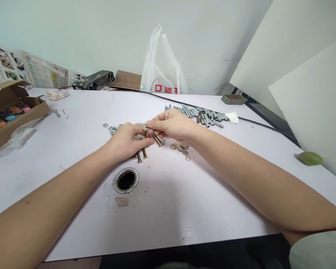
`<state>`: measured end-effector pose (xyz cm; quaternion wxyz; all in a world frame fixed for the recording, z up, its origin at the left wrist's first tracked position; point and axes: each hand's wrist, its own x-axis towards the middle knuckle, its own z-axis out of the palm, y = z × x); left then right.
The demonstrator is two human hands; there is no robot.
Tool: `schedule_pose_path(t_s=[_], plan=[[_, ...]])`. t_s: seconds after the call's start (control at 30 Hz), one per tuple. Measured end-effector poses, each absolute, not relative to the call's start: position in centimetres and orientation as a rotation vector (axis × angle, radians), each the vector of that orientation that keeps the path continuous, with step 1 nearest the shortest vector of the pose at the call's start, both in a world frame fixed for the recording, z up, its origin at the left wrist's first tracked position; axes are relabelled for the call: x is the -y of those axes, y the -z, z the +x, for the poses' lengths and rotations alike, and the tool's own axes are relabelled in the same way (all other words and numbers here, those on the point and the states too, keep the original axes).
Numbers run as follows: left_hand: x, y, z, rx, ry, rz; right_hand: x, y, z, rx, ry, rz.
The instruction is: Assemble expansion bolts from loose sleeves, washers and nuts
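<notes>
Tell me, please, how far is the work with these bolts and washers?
Done: no finished piece can be made out, though the hands hide some parts. In hand: the left hand holds a bolt, and the right hand pinches a washer at its end. Probably left: the loose bolts, nuts, loose washers and metal sleeves lie separately.

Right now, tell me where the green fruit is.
In the head view, the green fruit lies at the far right, on the white table near its right edge.
</notes>
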<state>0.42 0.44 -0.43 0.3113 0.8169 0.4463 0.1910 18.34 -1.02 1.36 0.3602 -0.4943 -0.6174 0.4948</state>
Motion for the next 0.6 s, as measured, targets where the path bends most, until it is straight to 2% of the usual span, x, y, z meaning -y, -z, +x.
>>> schedule_pose_path(t_s=[0.13, 0.23, 0.37, 0.47, 0.6], plan=[[-0.5, 0.5, 0.3, -1.144, -0.487, 2.100, 2.2, -3.4, 20.2, 1.781, -0.840, -1.507], [-0.6, 0.6, 0.1, -1.129, -0.443, 1.998, 4.5, -4.9, 22.7, 1.958, -0.659, -1.704], [-0.5, 0.6, 0.2, -1.123, -0.405, 1.913, 8.0, -4.1, 25.1, 2.163, -0.687, -1.983], [-0.5, 0.5, 0.4, -1.152, -0.401, 1.897, 9.5, -2.1, 25.3, 2.052, -0.754, -2.098], [-0.3, 0.2, 0.5, -1.186, -0.424, 1.897, 9.9, -0.1, 24.8, 1.989, -0.677, -2.107]])
